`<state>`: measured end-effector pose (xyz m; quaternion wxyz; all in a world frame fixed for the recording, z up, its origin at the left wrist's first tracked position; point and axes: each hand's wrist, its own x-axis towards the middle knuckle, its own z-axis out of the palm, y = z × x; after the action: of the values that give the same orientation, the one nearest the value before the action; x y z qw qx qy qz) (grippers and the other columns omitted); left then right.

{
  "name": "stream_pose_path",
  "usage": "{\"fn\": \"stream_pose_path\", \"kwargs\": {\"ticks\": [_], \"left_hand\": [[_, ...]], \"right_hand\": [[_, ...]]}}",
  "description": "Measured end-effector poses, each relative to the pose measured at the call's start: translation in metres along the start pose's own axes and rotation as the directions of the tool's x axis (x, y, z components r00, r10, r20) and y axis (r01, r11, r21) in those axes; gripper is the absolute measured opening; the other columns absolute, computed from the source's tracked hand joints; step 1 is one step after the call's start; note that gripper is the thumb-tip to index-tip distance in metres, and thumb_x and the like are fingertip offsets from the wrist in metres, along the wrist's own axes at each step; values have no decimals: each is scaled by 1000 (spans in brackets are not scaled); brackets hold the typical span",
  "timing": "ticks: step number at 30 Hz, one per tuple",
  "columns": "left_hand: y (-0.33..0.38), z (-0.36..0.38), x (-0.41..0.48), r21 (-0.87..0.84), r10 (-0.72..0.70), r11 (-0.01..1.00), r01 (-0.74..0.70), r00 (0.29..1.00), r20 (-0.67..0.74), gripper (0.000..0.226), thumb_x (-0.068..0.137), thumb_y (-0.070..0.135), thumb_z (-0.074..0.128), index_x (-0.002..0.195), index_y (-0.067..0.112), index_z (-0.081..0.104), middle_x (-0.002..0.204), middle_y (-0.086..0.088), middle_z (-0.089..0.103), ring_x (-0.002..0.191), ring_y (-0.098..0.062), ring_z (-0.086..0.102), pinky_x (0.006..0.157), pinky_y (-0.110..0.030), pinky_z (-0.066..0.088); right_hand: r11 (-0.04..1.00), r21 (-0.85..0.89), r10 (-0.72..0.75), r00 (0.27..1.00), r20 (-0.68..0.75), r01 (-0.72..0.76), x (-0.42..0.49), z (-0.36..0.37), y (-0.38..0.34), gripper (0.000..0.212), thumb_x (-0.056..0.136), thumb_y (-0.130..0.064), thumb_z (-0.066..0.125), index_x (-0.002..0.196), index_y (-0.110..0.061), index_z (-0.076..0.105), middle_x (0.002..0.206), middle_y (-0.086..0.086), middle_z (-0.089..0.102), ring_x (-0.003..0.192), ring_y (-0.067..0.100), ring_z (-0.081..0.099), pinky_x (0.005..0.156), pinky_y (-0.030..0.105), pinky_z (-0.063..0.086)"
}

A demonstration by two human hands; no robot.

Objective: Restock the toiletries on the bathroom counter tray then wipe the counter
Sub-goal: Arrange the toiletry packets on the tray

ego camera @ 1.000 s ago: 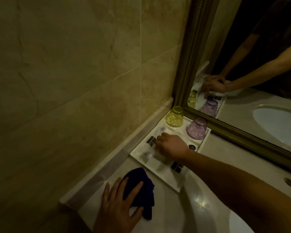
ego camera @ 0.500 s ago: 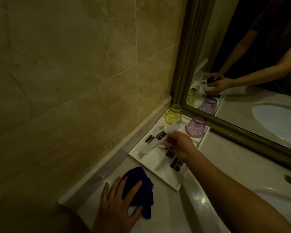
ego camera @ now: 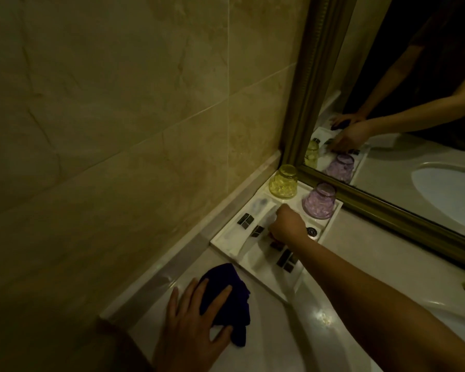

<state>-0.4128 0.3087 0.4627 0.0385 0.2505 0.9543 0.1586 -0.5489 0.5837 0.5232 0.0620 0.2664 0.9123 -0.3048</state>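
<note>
Dim marble bathroom counter [ego camera: 269, 326]: the left hand [ego camera: 196, 326], fingers spread, presses a dark blue cloth [ego camera: 226, 294] flat just in front of the white tray [ego camera: 220, 244]. The right hand [ego camera: 287, 224], curled round a blurred pale packet [ego camera: 266, 220], has come down into the tray since half a second ago. Restocking looks nearly done and wiping not yet begun. At the tray's far end, an upturned yellow glass [ego camera: 283, 181] and purple glass [ego camera: 320, 201] sit close to the mirror frame [ego camera: 306, 103]. Open room lies only on the tray's near side.

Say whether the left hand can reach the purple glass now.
Probably not directly: the left hand rests on the blue cloth, and the right hand lies over the tray between it and the purple glass.
</note>
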Motion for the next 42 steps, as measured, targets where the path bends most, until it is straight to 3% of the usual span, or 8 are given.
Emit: {"fn": "stream_pose_path", "kwargs": {"ticks": [3,9,15,18,22,30,35,42], "left_hand": [[1,-2,0,14,3,1000,-3,1000,4,86,70,68,59,148,50,29,144,-1,52,134,-27,48,104,-58,39],[5,-7,-1,1,6,1000,-6,1000,-8,84,67,65,62,146,49,36,141,-2,56,131,-28,51,102,-59,41],[4,-7,-1,6,14,1000,-14,1000,-24,83,69,65,63,146,48,37,142,-2,55,132,-28,50,103,-59,41],[3,-6,0,7,16,1000,-16,1000,-25,84,69,66,62,146,49,34,142,-2,55,132,-28,50,102,-59,41],[3,-4,0,35,7,999,-6,1000,-22,85,70,70,59,148,52,28,142,-1,54,133,-26,49,105,-57,38],[3,-2,0,25,-8,1000,8,1000,-25,87,71,70,58,149,52,24,143,-1,53,134,-25,48,108,-56,35],[0,3,-2,-1,-5,1000,5,999,-39,84,73,68,58,149,51,26,146,-1,50,137,-26,43,110,-57,32],[2,3,-4,-12,-9,1000,8,999,-44,80,77,67,55,149,52,24,147,-1,48,139,-24,40,113,-52,20]], "right_hand": [[953,-225,-218,975,-48,202,-2,8,2,36,88,-29,63,114,-9,49,107,11,62,96,30,61,68,30,39],[925,-284,-252,967,34,251,1,28,9,41,81,-48,71,88,-18,42,95,10,61,74,20,48,60,31,35],[923,-299,-259,966,-21,240,5,27,8,49,81,-51,69,107,-13,52,107,13,57,90,28,57,66,32,40],[896,-367,-297,952,-77,250,-3,30,15,68,71,-68,65,118,-19,53,117,7,52,109,29,48,69,37,43],[818,-493,-359,932,-36,296,-13,37,17,87,59,-84,57,121,-23,54,121,5,52,112,26,43,80,39,46],[868,-392,-364,928,-84,305,-23,27,16,84,70,-80,56,130,-21,52,129,3,54,115,25,43,91,38,45],[889,-376,-364,902,-234,261,-31,-3,43,33,88,-43,63,111,-20,68,111,5,63,107,27,49,79,37,47],[882,-405,-302,949,-95,240,-31,-3,46,20,91,-23,58,107,-20,70,100,7,69,102,27,53,78,34,48]]}}
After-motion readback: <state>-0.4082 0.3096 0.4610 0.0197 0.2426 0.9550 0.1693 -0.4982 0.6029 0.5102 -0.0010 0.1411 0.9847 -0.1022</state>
